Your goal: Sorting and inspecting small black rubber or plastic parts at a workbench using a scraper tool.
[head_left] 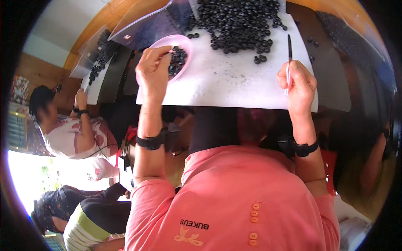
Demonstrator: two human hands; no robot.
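Observation:
My left hand [153, 71] is at the near left side of a pink oval bowl [187, 44], its fingers pinched together over the bowl. Small black ring-like pieces [177, 61] lie in the bowl beside those fingertips. What the pinch holds, if anything, is hidden. On the right, my right hand [299, 83] is closed around a slim tool [289, 48] with a dark upper part and a pale lower end, held upright. Its exact kind does not show. Between and beyond my hands a large heap of the same black pieces [238, 25] is spread over a white board [234, 90].
A clear plastic sheet [142, 25] rises at the back left. Dark table surface [331, 75] borders the board on the right, with a few stray pieces [312, 41]. At the left, another person [75, 134] handles similar pieces at a second white board [94, 90].

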